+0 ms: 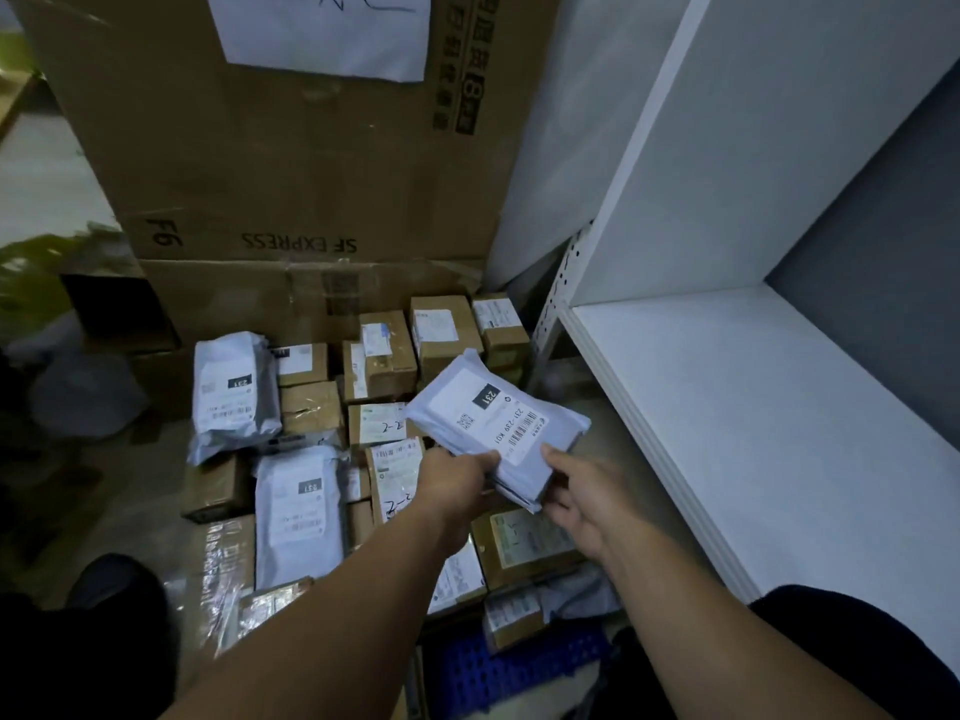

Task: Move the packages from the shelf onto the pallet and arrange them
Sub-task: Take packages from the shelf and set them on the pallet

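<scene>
A grey poly mailer [493, 423] with a white shipping label marked "231" is held in the air, tilted, above the heap of parcels. The left grip [457, 485], a bare hand, pinches its near left edge, thumb on top of the label. The right grip [582, 496] clamps its near right corner, thumb on top and fingers curled beneath.

Directly under the mailer lies a brown carton [524, 543] with a handwritten label, and further below it a patch of the blue plastic pallet [498, 667] shows at the near edge of the heap. Just left of the mailer lie small labelled cartons, two marked "2-2" by hand [382, 423]. Further left of it are two more grey "231" mailers: one propped up at the far side [234, 392] and one lying flat nearer the person [298, 511]. Beyond the mailer a row of small cardboard boxes [447, 324] stands against a big upturned carton printed "SF EXPRESS" [291, 148], which has a white paper sheet [322, 28] stuck on it.

To the right of the mailer stands the white shelf [753, 407], with its perforated metal upright [561, 288] at the near corner. Nearer than the mailer, dark-clothed legs [857, 657] show at both lower corners.
</scene>
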